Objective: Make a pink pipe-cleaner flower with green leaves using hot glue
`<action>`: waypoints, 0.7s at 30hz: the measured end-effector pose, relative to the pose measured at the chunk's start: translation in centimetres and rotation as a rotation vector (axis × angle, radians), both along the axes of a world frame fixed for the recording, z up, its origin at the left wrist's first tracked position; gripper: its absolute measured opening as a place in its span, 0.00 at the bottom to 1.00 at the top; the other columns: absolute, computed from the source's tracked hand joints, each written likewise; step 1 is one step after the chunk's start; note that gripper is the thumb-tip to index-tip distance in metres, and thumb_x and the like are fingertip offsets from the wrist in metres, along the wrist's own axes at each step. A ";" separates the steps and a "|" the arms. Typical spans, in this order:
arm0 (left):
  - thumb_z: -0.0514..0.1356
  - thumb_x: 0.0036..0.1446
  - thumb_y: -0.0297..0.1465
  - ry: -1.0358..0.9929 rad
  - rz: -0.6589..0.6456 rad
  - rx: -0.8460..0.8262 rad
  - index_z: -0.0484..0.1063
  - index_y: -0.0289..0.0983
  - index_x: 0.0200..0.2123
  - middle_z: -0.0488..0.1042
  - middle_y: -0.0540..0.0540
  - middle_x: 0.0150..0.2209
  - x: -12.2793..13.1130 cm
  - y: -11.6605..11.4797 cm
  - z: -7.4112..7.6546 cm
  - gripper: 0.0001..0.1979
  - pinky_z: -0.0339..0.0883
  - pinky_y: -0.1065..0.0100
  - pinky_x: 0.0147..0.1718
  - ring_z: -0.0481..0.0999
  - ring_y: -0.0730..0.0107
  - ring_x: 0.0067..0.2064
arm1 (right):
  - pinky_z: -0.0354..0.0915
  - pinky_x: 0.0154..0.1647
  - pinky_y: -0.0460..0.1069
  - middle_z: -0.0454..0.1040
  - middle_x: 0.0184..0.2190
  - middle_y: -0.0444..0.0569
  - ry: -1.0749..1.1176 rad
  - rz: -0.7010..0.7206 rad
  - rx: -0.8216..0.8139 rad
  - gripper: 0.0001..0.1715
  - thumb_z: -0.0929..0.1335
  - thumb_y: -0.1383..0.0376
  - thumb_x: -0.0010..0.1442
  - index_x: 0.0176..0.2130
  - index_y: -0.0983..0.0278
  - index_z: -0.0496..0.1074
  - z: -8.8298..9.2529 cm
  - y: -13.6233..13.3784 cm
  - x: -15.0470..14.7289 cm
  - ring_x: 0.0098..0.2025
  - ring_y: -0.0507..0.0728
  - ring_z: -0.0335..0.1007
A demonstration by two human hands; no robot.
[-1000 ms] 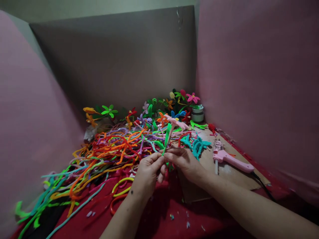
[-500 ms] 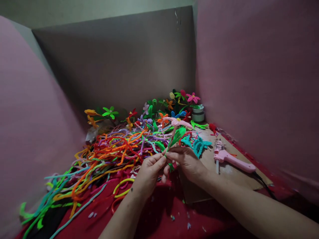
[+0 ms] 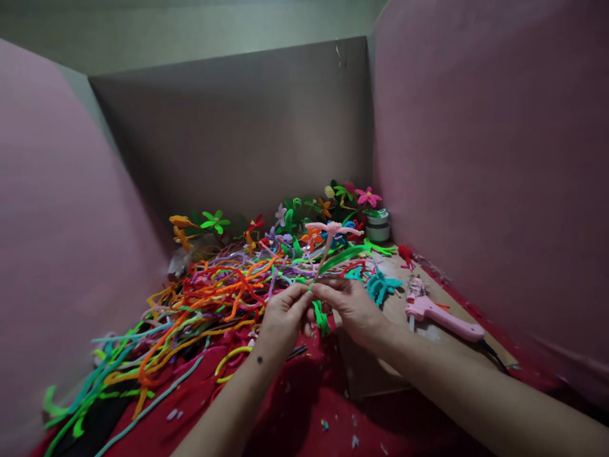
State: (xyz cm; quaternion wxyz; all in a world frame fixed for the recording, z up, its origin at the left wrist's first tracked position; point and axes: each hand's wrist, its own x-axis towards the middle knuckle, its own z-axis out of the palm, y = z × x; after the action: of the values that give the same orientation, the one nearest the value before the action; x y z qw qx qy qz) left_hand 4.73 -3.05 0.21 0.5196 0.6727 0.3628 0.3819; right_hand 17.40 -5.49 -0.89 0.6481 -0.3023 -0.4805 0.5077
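Observation:
A pipe-cleaner flower [image 3: 333, 229] with pale pink petals stands above my two hands, its stem running down between my fingertips. My left hand [image 3: 284, 312] pinches the green pipe cleaner at the lower stem. Close against it, my right hand [image 3: 349, 307] pinches the same spot with thumb and forefinger. A long green leaf [image 3: 349, 256] slants up to the right from the stem. Below the fingers dangles a bent green pipe-cleaner end [image 3: 321, 317]. The exact join is partly covered by my fingertips.
Loose pipe cleaners [image 3: 209, 292] are heaped on the left over a red cloth [image 3: 304, 406]. On the right, a pink glue gun [image 3: 442, 318] lies on cardboard [image 3: 457, 298], near a teal pipe-cleaner piece [image 3: 380, 287]. Finished flowers and a white jar [image 3: 377, 226] stand at the back.
The pink flower has turned so its petals spread sideways, and the leaf now leans further right. Both hands stay together at the stem. The view has tilted slightly upward.

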 end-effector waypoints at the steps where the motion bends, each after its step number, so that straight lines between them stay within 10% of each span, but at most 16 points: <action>1: 0.57 0.51 0.35 -0.028 -0.013 -0.030 0.68 0.35 0.26 0.64 0.54 0.15 0.0 0.2 0.5 0.09 0.52 0.76 0.14 0.61 0.80 0.13 | 0.61 0.35 0.50 0.70 0.21 0.43 -0.028 0.008 0.036 0.11 0.68 0.60 0.50 0.24 0.65 0.74 0.4 0.1 0.2 0.27 0.52 0.64; 6: 0.59 0.51 0.34 -0.212 -0.155 -0.237 0.65 0.33 0.24 0.64 0.55 0.15 -0.1 1.0 0.8 0.11 0.50 0.79 0.13 0.58 0.84 0.12 | 0.60 0.37 0.48 0.71 0.23 0.42 -0.145 -0.052 0.062 0.06 0.69 0.66 0.50 0.23 0.64 0.74 0.9 0.6 1.0 0.29 0.51 0.64; 15: 0.56 0.55 0.30 -0.588 -0.516 -0.586 0.68 0.33 0.29 0.57 0.59 0.13 -0.6 1.9 -3.3 0.06 0.52 0.81 0.08 0.43 0.88 0.09 | 0.61 0.37 0.48 0.71 0.24 0.41 -0.009 0.062 -0.020 0.05 0.70 0.64 0.50 0.30 0.62 0.76 -2.0 1.0 0.4 0.30 0.50 0.64; 21: 0.54 0.57 0.31 -0.544 -0.529 -0.625 0.69 0.32 0.29 0.58 0.58 0.14 -0.4 2.0 -4.2 0.08 0.53 0.79 0.10 0.46 0.87 0.09 | 0.60 0.34 0.48 0.69 0.23 0.42 0.010 0.019 -0.063 0.07 0.70 0.63 0.49 0.24 0.63 0.74 -2.5 0.9 0.8 0.29 0.50 0.64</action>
State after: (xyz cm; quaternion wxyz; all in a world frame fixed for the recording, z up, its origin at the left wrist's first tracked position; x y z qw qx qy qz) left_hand 4.36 -1.05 -4.00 0.8517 0.4297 0.1276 0.2716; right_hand 18.17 -4.64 -3.42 0.6357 -0.3158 -0.4638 0.5301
